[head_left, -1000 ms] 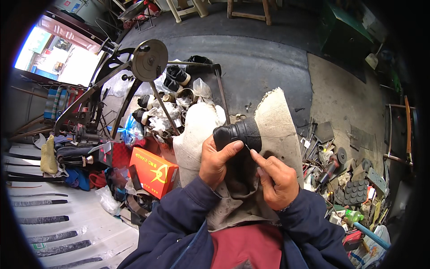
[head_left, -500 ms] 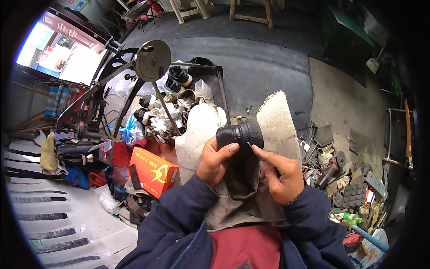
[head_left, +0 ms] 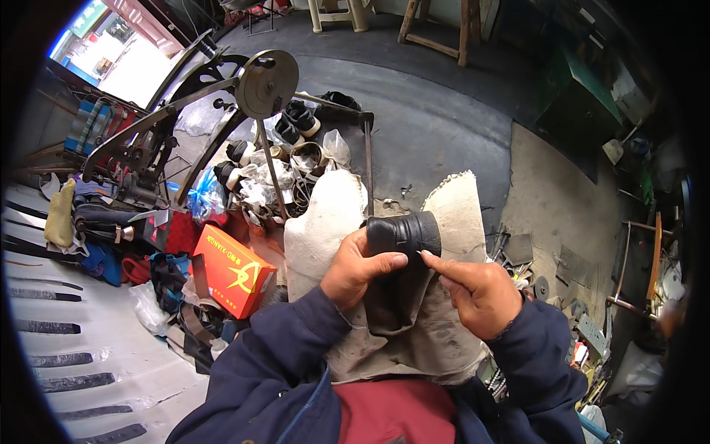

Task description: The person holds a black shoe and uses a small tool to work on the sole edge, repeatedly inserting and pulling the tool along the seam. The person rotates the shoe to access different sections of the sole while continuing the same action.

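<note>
A black leather shoe [head_left: 403,235], creased across its upper, rests over the pale, stained cloth [head_left: 462,222] on my lap. My left hand [head_left: 351,268] is closed around its left side, thumb lying on the leather. Opposite it, my right hand [head_left: 481,290] has its index finger stretched toward the shoe's edge, with the other fingers curled in. A tiny bright tip shows just at that fingertip; what it belongs to is too small to make out. Dark leather hangs below, between the hands, partly in shadow.
A hand-cranked machine with a round metal wheel [head_left: 266,84] stands at the upper left. Shoes and plastic bags [head_left: 255,185] lie heaped under it. An orange box [head_left: 235,272] sits left of my lap. Scattered tools and scraps [head_left: 584,325] cover the right side. Stools [head_left: 440,33] stand behind.
The whole view has shifted slightly. My right hand has turned a little and its index fingertip has moved slightly down the shoe. My left hand still holds the shoe.
</note>
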Motion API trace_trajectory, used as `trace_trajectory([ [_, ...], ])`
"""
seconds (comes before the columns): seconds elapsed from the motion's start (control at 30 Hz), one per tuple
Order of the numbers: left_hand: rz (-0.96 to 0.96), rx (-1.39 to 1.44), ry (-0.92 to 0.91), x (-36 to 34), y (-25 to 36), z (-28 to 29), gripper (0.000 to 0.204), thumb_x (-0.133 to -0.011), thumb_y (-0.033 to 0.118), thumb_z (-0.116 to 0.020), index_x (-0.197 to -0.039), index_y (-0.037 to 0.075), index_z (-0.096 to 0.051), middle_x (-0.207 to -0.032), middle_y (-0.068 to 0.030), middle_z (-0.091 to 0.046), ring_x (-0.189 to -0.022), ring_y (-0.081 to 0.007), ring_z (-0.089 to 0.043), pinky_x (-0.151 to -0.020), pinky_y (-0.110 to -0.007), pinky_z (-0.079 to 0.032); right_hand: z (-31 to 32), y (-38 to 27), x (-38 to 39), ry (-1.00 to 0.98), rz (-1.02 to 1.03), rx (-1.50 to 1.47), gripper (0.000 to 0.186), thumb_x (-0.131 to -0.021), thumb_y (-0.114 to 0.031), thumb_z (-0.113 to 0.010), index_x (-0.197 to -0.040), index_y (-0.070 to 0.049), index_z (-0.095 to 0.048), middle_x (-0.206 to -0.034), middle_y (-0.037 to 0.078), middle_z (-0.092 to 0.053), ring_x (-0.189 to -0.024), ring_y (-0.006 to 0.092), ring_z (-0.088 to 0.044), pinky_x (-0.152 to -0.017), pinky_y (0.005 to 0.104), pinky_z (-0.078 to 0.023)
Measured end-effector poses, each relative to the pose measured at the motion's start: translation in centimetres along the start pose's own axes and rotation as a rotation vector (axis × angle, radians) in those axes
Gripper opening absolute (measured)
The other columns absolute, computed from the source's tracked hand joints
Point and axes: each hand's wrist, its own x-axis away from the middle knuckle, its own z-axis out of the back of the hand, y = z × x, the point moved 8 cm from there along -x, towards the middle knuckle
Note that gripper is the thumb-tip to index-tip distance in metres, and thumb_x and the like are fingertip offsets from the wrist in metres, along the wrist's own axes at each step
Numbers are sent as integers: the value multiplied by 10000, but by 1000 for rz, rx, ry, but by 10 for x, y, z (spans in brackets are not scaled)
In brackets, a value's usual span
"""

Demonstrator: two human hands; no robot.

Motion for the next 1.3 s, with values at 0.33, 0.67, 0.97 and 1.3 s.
trace_trajectory([
  [0.33,125,-178,-123,2,-9,3,418,-806,-2,-828,-1200,12,-690,-1098,-28,-748,-1006,-109,-667,-923,-300,-547,8,-8,-24,-250,-73,23,275,-857,51,-721,-1114,-17,-788,-758,163,-740,-655,189,-722,-626,296,-544],
  [0.67,65,-120,-161,-6,-12,5,390,-805,-49,-798,-1168,-10,-660,-1063,-20,-738,-978,-93,-647,-892,-289,-542,-9,-23,-30,-188,-55,129,247,-868,22,-744,-1103,-42,-790,-816,174,-750,-678,176,-703,-661,317,-546],
  [0.97,51,-211,-166,-7,-8,6,388,-809,-5,-815,-1165,-17,-661,-1065,-31,-741,-1001,-97,-639,-905,-296,-526,-9,-10,-33,-168,-80,68,211,-880,20,-756,-1084,-24,-789,-773,88,-740,-645,83,-616,-630,267,-521],
  [1.3,68,-146,-186,-9,-16,1,437,-824,-36,-782,-1240,-9,-650,-1140,-35,-733,-1043,-110,-645,-959,-300,-524,-12,-23,-35,-148,113,211,194,-893,-11,-769,-1083,-46,-758,-760,113,-736,-656,126,-689,-623,303,-548],
])
